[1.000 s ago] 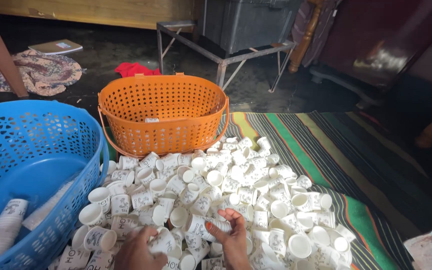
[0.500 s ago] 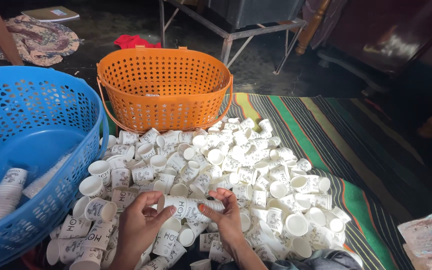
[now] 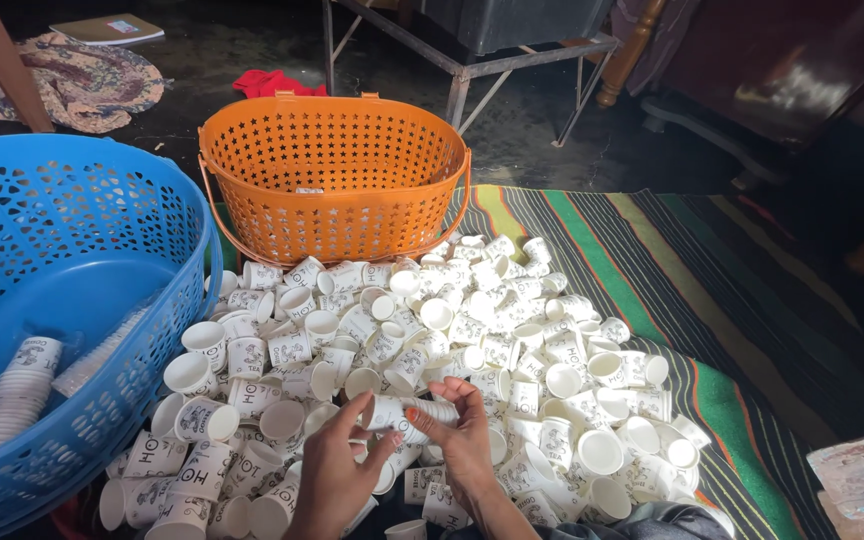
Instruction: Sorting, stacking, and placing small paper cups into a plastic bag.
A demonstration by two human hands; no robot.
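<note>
Nesting paper cups is our step now: our left hand and right hand both close around a short stack of cups held sideways over the near edge of the cup pile on the striped mat. Perhaps three or four are nested. Next calls for another loose cup; finished stacks lie in the blue basket.
</note>
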